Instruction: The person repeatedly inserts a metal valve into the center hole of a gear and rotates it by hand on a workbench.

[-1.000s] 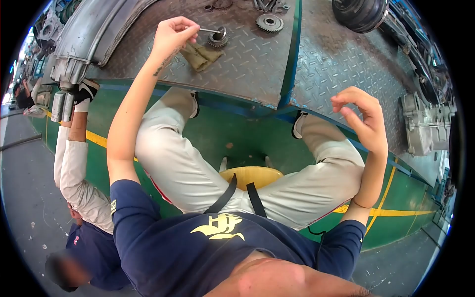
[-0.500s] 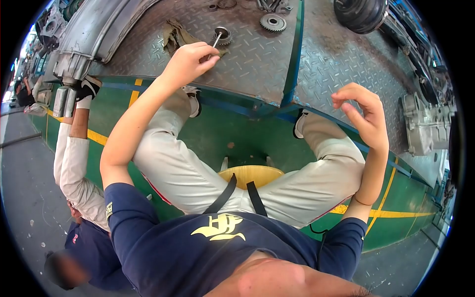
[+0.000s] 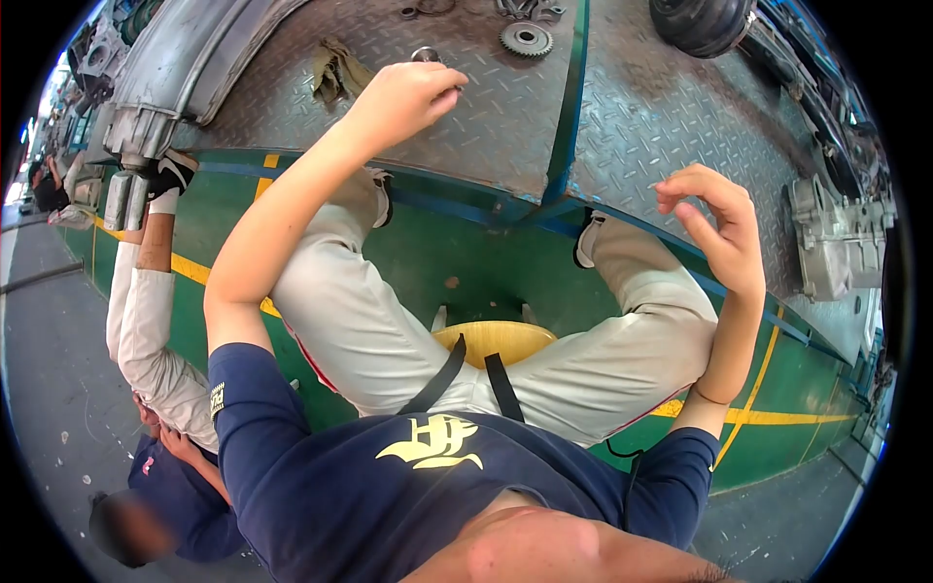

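Note:
My left hand (image 3: pixel 413 102) is above the steel bench (image 3: pixel 486 126), its fingers closed in a pinch. A slim metal rod showed between these fingertips a moment ago; now the hand hides nearly all of it. Just behind the knuckles, the rim of a small toothed gear (image 3: pixel 425 54) peeks out, mostly covered. A crumpled olive rag (image 3: pixel 337 70) lies left of it. Near the bench's front edge, my right hand (image 3: pixel 714 219) hovers with loosely bent fingers apart and nothing in them.
A flat gear (image 3: pixel 526 40) rests farther back. A large metal housing (image 3: pixel 199 73) stands at left, a black drum (image 3: pixel 705 24) at back right, and a cast casing (image 3: pixel 841 243) at right. Another person (image 3: pixel 185 496) sits low at left. A yellow stool (image 3: pixel 501 340) is under me.
My left hand has moved forward and right, turning so it covers the rod and most of the small gear. My right hand stays almost still. The other person's hand has come into view.

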{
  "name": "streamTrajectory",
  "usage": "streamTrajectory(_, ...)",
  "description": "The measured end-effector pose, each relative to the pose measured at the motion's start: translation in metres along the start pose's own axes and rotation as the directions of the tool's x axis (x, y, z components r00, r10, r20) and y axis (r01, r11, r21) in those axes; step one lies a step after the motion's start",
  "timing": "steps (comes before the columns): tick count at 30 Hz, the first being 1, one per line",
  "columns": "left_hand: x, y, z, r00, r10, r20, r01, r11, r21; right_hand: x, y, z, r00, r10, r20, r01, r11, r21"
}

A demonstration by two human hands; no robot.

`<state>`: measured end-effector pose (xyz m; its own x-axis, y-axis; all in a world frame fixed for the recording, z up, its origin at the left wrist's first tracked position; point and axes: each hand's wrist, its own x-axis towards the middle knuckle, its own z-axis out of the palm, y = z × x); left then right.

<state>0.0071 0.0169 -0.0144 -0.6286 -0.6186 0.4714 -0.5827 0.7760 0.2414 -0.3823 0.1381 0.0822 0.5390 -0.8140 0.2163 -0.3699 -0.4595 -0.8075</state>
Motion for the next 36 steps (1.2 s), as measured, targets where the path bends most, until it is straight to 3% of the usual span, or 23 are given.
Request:
streamTrajectory(5, 0.021, -0.009, -0.005, 0.996, 0.036, -0.079, -0.027, 0.994, 0.109, -0.006, 0.002, -0.004, 1.000, 0.027, 0.002, -0.027, 1.000, -0.009)
streamTrajectory(10, 0.034, -0.025, -0.005, 0.991, -0.046, -0.122, 0.066, 0.984, 0.166, -0.008, 0.004, -0.006, 0.999, 0.033, 0.006, -0.033, 0.999, -0.005)
streamTrajectory(13, 0.035, -0.039, -0.001, 0.871, -0.427, -0.244, 0.407, 0.904, -0.131, -0.008, 0.004, -0.006, 0.999, 0.040, 0.011, -0.040, 0.999, -0.013)
streamTrajectory(14, 0.031, -0.050, 0.003, 0.831, -0.478, -0.284, 0.440, 0.878, -0.190, -0.007, 0.003, -0.006, 0.999, 0.049, 0.018, -0.048, 0.999, -0.022)
streamTrajectory(15, 0.021, -0.058, 0.007, 0.758, -0.628, -0.176, 0.479, 0.719, -0.503, -0.006, 0.001, -0.006, 0.998, 0.057, 0.028, -0.056, 0.998, -0.028)
streamTrajectory(16, 0.012, -0.062, 0.007, 0.704, -0.704, -0.092, 0.501, 0.585, -0.638, -0.006, 0.000, -0.006, 0.997, 0.064, 0.036, -0.062, 0.997, -0.035)
streamTrajectory(18, -0.005, -0.071, -0.001, 0.611, -0.785, 0.101, 0.538, 0.318, -0.781, -0.005, 0.001, -0.005, 0.998, 0.048, 0.028, -0.047, 0.998, -0.029)
streamTrajectory(19, -0.012, -0.073, -0.007, 0.614, -0.776, 0.147, 0.553, 0.289, -0.781, -0.005, 0.001, -0.005, 0.999, 0.044, 0.024, -0.043, 0.999, -0.026)
streamTrajectory(24, -0.025, -0.051, -0.031, 0.744, -0.656, 0.128, 0.582, 0.542, -0.606, -0.005, 0.000, -0.006, 0.998, 0.060, 0.022, -0.059, 0.997, -0.039)
streamTrajectory(27, -0.030, -0.022, -0.036, 0.835, -0.547, -0.063, 0.529, 0.829, -0.182, -0.003, 0.001, -0.004, 0.997, 0.063, 0.034, -0.061, 0.998, -0.034)
streamTrajectory(36, -0.032, 0.013, -0.027, 0.934, -0.356, -0.040, 0.357, 0.933, 0.044, 0.001, -0.004, -0.001, 0.998, 0.035, 0.051, -0.033, 0.998, -0.051)
